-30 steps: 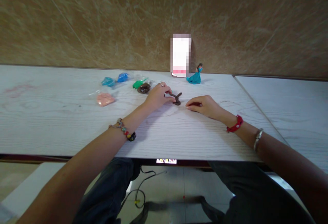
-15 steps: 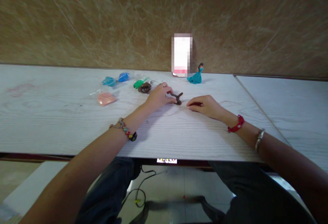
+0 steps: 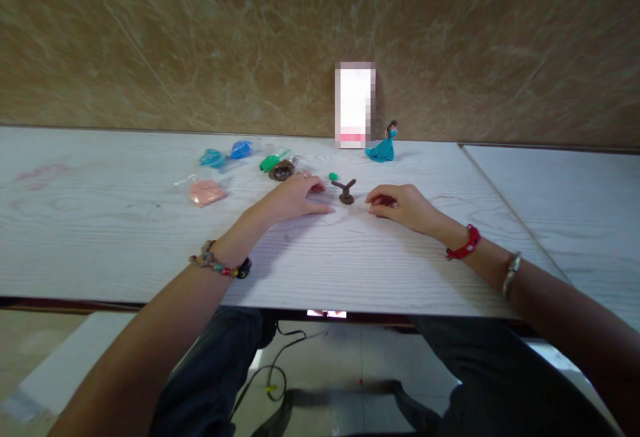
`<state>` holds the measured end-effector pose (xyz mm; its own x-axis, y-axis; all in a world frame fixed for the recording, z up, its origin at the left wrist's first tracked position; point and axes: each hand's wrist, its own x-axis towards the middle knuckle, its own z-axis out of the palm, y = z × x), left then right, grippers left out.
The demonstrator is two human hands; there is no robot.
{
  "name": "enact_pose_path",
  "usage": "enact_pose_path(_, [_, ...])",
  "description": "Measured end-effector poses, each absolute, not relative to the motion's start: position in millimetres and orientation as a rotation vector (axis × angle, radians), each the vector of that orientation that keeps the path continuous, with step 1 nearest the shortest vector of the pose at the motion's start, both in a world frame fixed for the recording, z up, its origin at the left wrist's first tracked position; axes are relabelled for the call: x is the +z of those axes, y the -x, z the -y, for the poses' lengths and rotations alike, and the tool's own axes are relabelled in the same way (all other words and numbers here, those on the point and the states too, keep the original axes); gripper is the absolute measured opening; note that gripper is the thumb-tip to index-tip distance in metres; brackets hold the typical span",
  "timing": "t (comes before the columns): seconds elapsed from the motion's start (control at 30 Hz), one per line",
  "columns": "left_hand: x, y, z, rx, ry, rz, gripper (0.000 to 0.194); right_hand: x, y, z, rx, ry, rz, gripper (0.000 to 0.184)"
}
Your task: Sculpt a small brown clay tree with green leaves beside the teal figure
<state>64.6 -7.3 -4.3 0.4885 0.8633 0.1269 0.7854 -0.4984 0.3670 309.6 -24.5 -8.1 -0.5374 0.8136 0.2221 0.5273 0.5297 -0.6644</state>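
Observation:
A small brown clay piece shaped like a forked tree trunk (image 3: 346,193) stands upright on the white table, its two branches spread. My left hand (image 3: 299,196) is just left of it, thumb and fingers apart, holding nothing. On the other side, my right hand (image 3: 400,205) rests with its fingers curled and the fingertips apart from the thumb; nothing shows between them. Neither hand touches the brown piece. Behind it lies a little green clay ball (image 3: 333,176).
Bags of brown clay (image 3: 282,170), green clay (image 3: 270,162), blue clay (image 3: 241,150), teal clay (image 3: 213,158) and peach clay (image 3: 207,192) lie to the left. A blurred-out phone-like screen (image 3: 355,104) leans on the wall beside a teal-dressed figurine (image 3: 383,148).
My left hand has let go of the brown clay piece and drawn back left, its fingers opening. The green ball has come into sight. My right hand has barely moved.

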Motion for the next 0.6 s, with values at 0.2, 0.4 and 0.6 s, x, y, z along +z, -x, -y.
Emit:
enact_pose_path(0.2, [-9.7,-62.5,2.2,0.579,-2.346,-1.607,0.039,-5.2,-309.2,24.7,0.698,1.138,2.243,0.009])
enact_pose_path(0.4, [-9.8,-60.9,-5.2,0.548,-2.522,-1.446,0.019,-4.4,-308.8,26.4,0.719,1.115,2.296,0.008])
enact_pose_path(0.6, [1.2,-62.8,2.7,0.547,-2.408,-1.433,0.012,-3.7,-308.6,26.9,0.735,1.115,2.307,0.008])
